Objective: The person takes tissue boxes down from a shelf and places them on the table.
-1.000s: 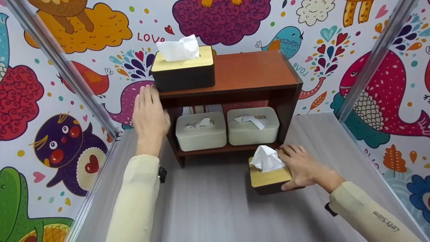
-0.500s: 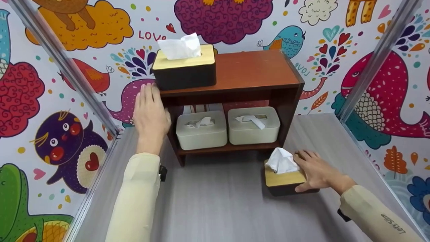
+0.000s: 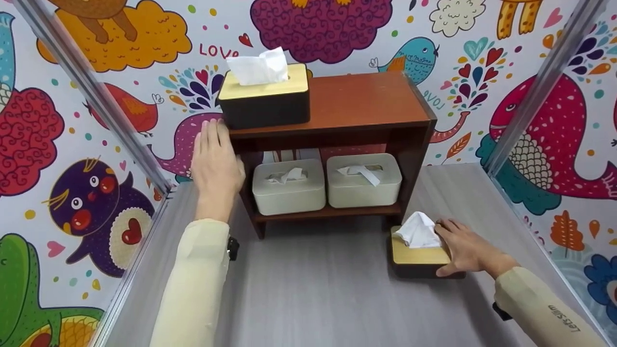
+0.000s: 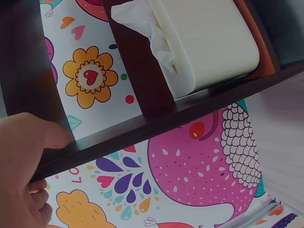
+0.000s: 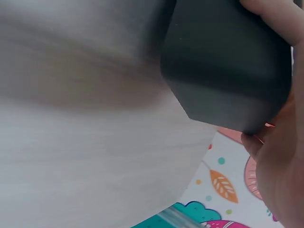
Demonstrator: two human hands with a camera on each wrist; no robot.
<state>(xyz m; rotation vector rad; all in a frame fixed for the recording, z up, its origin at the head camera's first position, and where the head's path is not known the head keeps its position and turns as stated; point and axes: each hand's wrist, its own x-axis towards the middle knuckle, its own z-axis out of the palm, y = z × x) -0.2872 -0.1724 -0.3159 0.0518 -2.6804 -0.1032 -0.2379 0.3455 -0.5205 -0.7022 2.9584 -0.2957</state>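
Observation:
My right hand [image 3: 470, 248] grips the right end of a black tissue box [image 3: 415, 256] with a light wooden lid, in front of the shelf's right foot. Its thumb lies on the front side, and white tissue sticks up from the lid. The right wrist view shows the box's dark underside edge [image 5: 223, 61] between thumb and fingers. My left hand [image 3: 217, 168] holds the left side panel of a brown wooden shelf [image 3: 366, 101]. In the left wrist view the thumb [image 4: 54, 135] is on the panel's inner side, with fingers curled outside.
A second black tissue box [image 3: 265, 108] with a wooden lid stands on the shelf top's left. Two cream tissue boxes [image 3: 289, 193] sit side by side on the lower board. Grey floor [image 3: 308, 289] spreads in front; patterned walls [image 3: 332, 29] enclose the space.
My right hand has moved the black tissue box to the right and slightly down in the head view. The left hand stays on the shelf's side.

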